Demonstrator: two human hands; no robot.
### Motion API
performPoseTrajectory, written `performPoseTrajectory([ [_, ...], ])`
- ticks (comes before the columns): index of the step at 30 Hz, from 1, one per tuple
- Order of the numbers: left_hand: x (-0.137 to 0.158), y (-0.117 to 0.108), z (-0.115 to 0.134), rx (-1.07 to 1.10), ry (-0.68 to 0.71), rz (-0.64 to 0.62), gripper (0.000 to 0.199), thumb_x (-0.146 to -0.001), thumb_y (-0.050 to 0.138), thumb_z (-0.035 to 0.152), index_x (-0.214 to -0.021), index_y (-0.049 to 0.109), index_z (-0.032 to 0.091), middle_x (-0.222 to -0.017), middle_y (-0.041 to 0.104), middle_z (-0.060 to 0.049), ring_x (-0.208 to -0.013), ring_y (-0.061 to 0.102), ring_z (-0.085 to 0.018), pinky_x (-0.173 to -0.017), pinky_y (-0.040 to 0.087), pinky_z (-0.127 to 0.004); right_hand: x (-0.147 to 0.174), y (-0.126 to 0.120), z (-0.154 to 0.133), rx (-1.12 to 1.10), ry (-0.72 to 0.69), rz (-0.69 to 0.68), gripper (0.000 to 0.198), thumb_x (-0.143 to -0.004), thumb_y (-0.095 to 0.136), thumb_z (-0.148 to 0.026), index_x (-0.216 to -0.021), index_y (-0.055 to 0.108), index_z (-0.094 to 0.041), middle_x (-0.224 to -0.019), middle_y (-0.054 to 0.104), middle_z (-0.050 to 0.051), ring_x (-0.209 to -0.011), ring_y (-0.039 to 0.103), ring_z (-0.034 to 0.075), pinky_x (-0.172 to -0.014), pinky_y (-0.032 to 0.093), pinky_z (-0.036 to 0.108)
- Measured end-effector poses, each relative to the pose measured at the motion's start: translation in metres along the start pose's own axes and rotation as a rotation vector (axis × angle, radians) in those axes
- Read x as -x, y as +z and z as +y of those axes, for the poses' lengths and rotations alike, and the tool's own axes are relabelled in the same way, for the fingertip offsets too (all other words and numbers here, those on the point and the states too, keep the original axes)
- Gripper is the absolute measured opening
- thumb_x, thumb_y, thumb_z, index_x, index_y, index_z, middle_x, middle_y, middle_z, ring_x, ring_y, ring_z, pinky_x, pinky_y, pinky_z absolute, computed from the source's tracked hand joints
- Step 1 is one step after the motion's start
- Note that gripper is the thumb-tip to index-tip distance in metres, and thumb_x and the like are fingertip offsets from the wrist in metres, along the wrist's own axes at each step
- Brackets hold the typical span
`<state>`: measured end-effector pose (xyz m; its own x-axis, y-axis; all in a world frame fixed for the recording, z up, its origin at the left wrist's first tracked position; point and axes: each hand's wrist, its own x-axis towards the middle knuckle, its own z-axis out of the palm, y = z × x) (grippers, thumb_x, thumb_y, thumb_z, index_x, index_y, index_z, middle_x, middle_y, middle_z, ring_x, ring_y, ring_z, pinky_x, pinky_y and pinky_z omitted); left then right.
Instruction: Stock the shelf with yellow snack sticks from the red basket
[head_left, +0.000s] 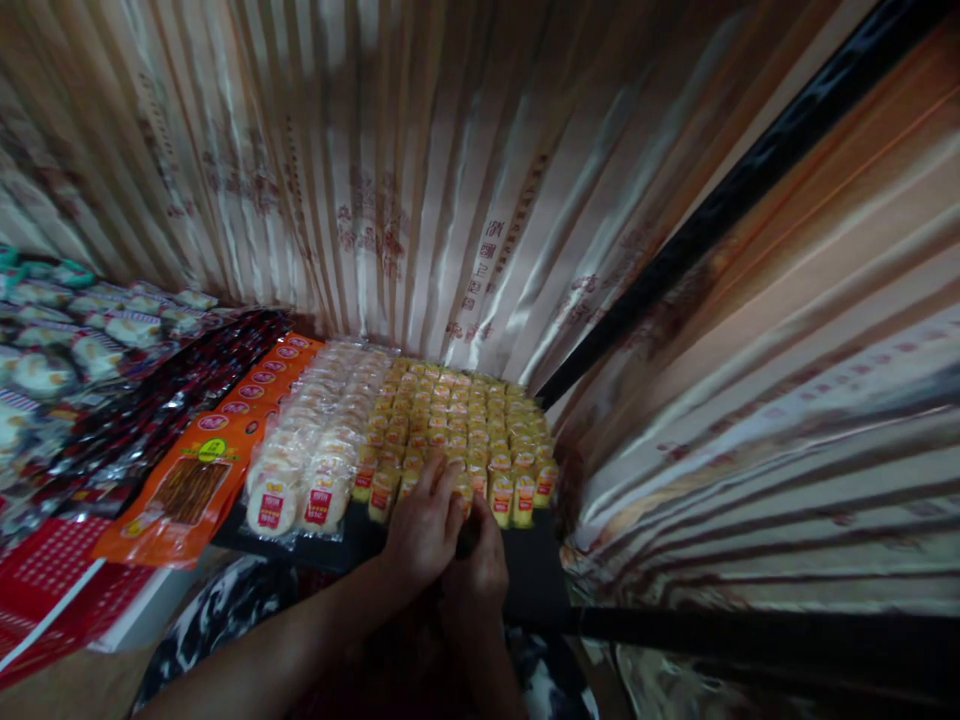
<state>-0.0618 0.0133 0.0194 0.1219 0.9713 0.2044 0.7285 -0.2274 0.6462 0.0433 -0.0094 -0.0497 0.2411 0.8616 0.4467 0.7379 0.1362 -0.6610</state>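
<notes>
Small yellow wrapped snack packets (457, 410) with red-and-white labels stand in close rows on a dark board (536, 570). At their front edge my left hand (424, 525) reaches over the front row, its fingers bent around one yellow packet (463, 488). Close beside it, my right hand (480, 565) has curled fingers against the same packet. The hands nearly touch, and part of their grip is hidden. Left of the yellow rows lie two rows of round, pale wrapped cakes (326, 470) with red labels.
An orange snack bag (195, 480) lies left of the cakes, then dark red packs (187, 390) and white packets (97, 340). A red perforated basket (56, 580) is at lower left. Pleated printed curtain (450, 200) hangs behind; a black pole (712, 220) slants at right.
</notes>
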Motion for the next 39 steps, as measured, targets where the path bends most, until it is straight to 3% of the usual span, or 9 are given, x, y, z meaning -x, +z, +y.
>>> performPoseTrajectory([
  [5, -0.024, 0.001, 0.02, 0.175, -0.016, -0.075, 0.032, -0.086, 0.046, 0.018, -0.117, 0.054, 0.016, -0.115, 0.062, -0.006, -0.108, 0.057, -0.017, -0.097, 0.043, -0.031, -0.008, -0.019, 0.012, 0.078, -0.079, 0.057, 0.049, -0.085, 0.047, -0.045, -0.122, 0.047, -0.013, -0.114, 0.06, 0.017, -0.104, 0.058, 0.025, -0.087, 0.047, 0.039],
  [9, -0.044, 0.016, 0.041, 0.273, 0.032, -0.12, 0.031, -0.081, 0.05, 0.014, -0.111, 0.058, 0.017, -0.11, 0.064, -0.004, -0.099, 0.06, -0.015, -0.093, 0.045, -0.028, -0.023, -0.036, 0.024, 0.14, -0.093, 0.154, 0.049, -0.087, 0.043, -0.045, -0.123, 0.047, -0.011, -0.112, 0.059, 0.018, -0.103, 0.056, 0.026, -0.088, 0.045, 0.041],
  [12, -0.06, 0.029, 0.057, 0.287, 0.072, -0.169, 0.033, -0.08, 0.05, 0.012, -0.113, 0.056, 0.016, -0.114, 0.063, -0.005, -0.105, 0.058, -0.016, -0.096, 0.043, -0.028, -0.033, -0.048, 0.03, 0.172, -0.079, 0.218, 0.052, -0.088, 0.04, -0.043, -0.127, 0.043, -0.008, -0.119, 0.054, 0.02, -0.113, 0.05, 0.029, -0.093, 0.041, 0.047],
  [17, -0.085, 0.052, 0.077, 0.256, 0.053, -0.249, 0.029, -0.083, 0.05, 0.016, -0.111, 0.057, 0.018, -0.11, 0.065, -0.004, -0.1, 0.06, -0.017, -0.094, 0.045, -0.03, -0.041, -0.058, 0.043, 0.189, -0.05, 0.21, 0.051, -0.09, 0.036, -0.037, -0.132, 0.04, -0.008, -0.134, 0.043, 0.022, -0.126, 0.039, 0.031, -0.099, 0.035, 0.05],
  [27, -0.1, 0.09, 0.086, 0.177, 0.076, -0.308, 0.028, -0.083, 0.048, 0.015, -0.11, 0.058, 0.015, -0.107, 0.065, -0.008, -0.096, 0.061, -0.019, -0.087, 0.048, -0.029, -0.035, -0.05, 0.078, 0.162, -0.045, 0.136, 0.052, -0.09, 0.032, -0.032, -0.137, 0.035, -0.009, -0.139, 0.039, 0.021, -0.131, 0.034, 0.029, -0.101, 0.034, 0.051],
  [35, -0.104, 0.11, 0.084, 0.111, 0.124, -0.41, 0.02, -0.082, 0.049, 0.014, -0.098, 0.061, 0.016, -0.092, 0.063, -0.007, -0.08, 0.061, -0.019, -0.071, 0.048, -0.027, -0.029, -0.035, 0.094, 0.112, -0.03, 0.1, 0.053, -0.09, 0.032, -0.032, -0.138, 0.033, -0.01, -0.139, 0.04, 0.02, -0.131, 0.034, 0.029, -0.1, 0.036, 0.05],
  [39, -0.106, 0.123, 0.082, 0.185, 0.067, -0.442, 0.02, -0.079, 0.048, 0.008, -0.09, 0.062, 0.015, -0.086, 0.061, -0.006, -0.073, 0.059, -0.018, -0.063, 0.046, -0.026, -0.028, -0.032, 0.099, 0.14, -0.025, 0.108, 0.051, -0.089, 0.033, -0.031, -0.134, 0.038, -0.009, -0.134, 0.043, 0.022, -0.129, 0.037, 0.03, -0.099, 0.036, 0.051],
])
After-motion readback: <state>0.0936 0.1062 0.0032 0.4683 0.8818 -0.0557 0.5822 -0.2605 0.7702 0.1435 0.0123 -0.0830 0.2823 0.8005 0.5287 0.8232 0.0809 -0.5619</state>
